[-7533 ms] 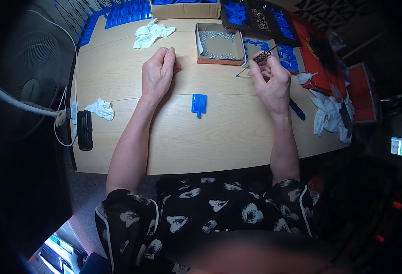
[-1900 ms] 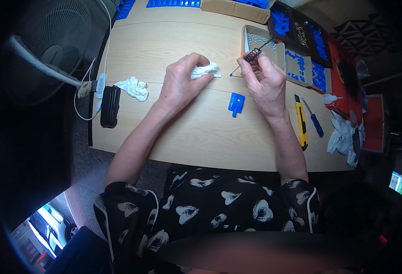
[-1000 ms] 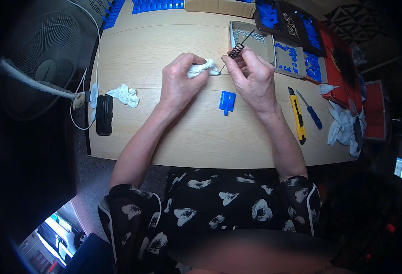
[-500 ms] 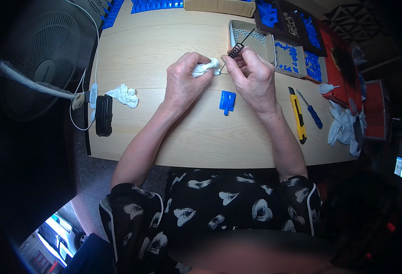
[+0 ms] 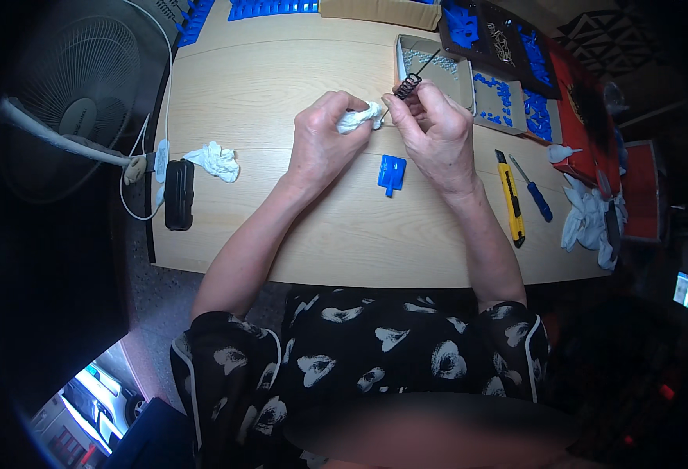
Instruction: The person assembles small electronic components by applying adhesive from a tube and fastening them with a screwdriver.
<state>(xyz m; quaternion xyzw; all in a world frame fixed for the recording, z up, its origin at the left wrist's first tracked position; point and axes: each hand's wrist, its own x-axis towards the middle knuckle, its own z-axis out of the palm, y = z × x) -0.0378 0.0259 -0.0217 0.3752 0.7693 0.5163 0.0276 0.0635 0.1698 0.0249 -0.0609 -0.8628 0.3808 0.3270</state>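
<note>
My left hand (image 5: 322, 141) is closed around a crumpled white cloth (image 5: 358, 119). In my right hand (image 5: 436, 133) is a dark coil spring (image 5: 408, 86) with long straight ends, pinched between thumb and fingers. One end of the spring points up toward the far right; its lower end reaches down to the edge of the cloth, and whether they touch I cannot tell. Just below the hands, a flat blue plastic piece (image 5: 392, 173) with a small tab lies on the wooden table (image 5: 227, 86).
A second white cloth (image 5: 216, 162) and a black case (image 5: 178, 195) lie left, near a fan (image 5: 78, 109). Right are a yellow utility knife (image 5: 510, 199) and a blue-handled screwdriver (image 5: 538, 202). Boxes of small parts, including a cardboard tray (image 5: 469, 98), stand at the far right.
The whole view has shifted very slightly. Both hands keep the same grip on the cloth and the spring, almost in the same place.
</note>
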